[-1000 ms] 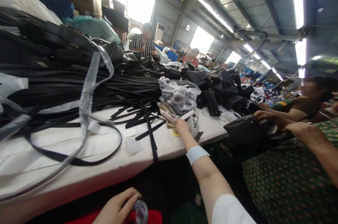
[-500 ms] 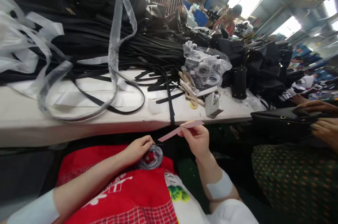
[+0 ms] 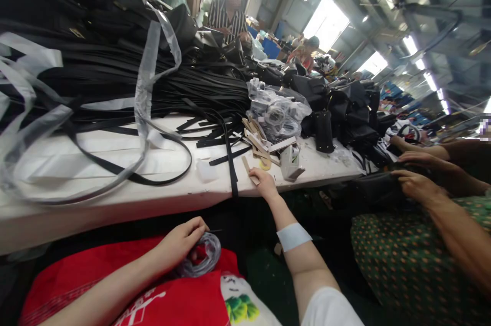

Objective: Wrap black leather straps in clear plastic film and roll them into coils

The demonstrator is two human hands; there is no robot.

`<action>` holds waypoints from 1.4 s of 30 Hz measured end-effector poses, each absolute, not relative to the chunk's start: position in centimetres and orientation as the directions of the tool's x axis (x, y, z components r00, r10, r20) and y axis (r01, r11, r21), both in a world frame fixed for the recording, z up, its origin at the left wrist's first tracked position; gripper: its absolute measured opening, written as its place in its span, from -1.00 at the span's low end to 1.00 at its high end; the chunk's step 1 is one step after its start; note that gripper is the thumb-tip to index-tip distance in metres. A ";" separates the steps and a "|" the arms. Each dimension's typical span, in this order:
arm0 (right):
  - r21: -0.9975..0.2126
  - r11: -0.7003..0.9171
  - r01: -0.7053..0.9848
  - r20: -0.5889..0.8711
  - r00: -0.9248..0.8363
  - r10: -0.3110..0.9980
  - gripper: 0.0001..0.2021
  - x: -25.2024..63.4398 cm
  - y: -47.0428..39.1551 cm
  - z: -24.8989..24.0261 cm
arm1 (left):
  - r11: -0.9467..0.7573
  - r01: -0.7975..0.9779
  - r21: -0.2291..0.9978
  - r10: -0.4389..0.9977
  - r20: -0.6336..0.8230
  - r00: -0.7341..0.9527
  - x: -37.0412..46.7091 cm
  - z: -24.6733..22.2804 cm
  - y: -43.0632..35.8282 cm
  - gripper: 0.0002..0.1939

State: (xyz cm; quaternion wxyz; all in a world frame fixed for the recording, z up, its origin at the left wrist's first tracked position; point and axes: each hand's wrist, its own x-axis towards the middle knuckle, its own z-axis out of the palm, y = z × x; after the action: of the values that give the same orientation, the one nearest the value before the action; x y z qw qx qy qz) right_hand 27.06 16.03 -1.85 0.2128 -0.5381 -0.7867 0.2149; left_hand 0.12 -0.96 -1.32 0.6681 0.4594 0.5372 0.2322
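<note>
My left hand (image 3: pixel 192 236) is closed above my lap, its fingers curled at a coil of greyish clear plastic strip (image 3: pixel 212 253). A thin dark line sticks out past the fingertips; I cannot make out what it is. My right hand (image 3: pixel 264 183) reaches to the front edge of the white table (image 3: pixel 184 182), fingers pinched on a narrow beige strip (image 3: pixel 248 168). Just beyond that hand lies a pile of beige and white strips (image 3: pixel 258 140), with a small yellow roll (image 3: pixel 264 164) and a grey tape dispenser (image 3: pixel 291 163) beside it.
Black straps (image 3: pixel 153 72) are heaped along the table, with a loop of clear plastic strip (image 3: pixel 143 85) over them. A bag of clear plastic coils (image 3: pixel 278 116) and black bags (image 3: pixel 324 131) stand farther right. On the right, a co-worker's hands (image 3: pixel 418 185) hold a black item.
My right hand has moved forward from over my lap to the table edge, still with the strip, which is now turned. My left hand stays at the coil. The view has shifted.
</note>
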 end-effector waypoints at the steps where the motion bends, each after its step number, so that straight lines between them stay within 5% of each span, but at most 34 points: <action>1: -0.556 0.333 0.762 0.070 -0.356 0.932 -0.73 27.5 16.6 -2.0 | 0.475 0.182 0.861 0.803 -0.508 0.312 0.0 -1.4 -1.0 -0.62; 7: -0.417 0.248 0.874 -0.013 -0.279 0.960 -0.51 28.8 18.1 -1.5 | 0.476 0.160 0.865 0.807 -0.502 0.312 0.1 -1.9 -0.9 -0.60; 14: -0.265 0.072 0.962 0.101 -0.047 0.994 -0.58 27.9 17.4 -1.6 | 0.468 0.172 0.867 0.800 -0.498 0.335 0.5 -2.0 -0.7 -0.57; 24: -0.333 0.165 0.929 0.284 -0.068 0.957 -0.59 29.8 18.2 -0.1 | 0.487 0.150 0.860 0.800 -0.508 0.318 0.1 -2.4 -0.7 -0.54; 30: -0.259 0.161 0.952 0.142 -0.128 0.982 -0.80 26.6 17.3 -1.8 | 0.490 0.150 0.859 0.792 -0.510 0.337 0.3 -2.2 -0.3 -0.56; 42: -0.061 0.098 0.993 0.009 -0.097 0.995 -0.72 24.9 17.0 -2.5 | 0.507 0.111 0.855 0.791 -0.513 0.333 -0.2 -2.8 -0.6 -0.57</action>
State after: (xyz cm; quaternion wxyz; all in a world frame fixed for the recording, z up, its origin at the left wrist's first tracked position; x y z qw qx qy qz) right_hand 24.93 16.95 -2.50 0.0240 -0.6714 -0.7404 0.0197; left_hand -0.19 -0.62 -2.76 0.6929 0.4314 0.5229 0.2455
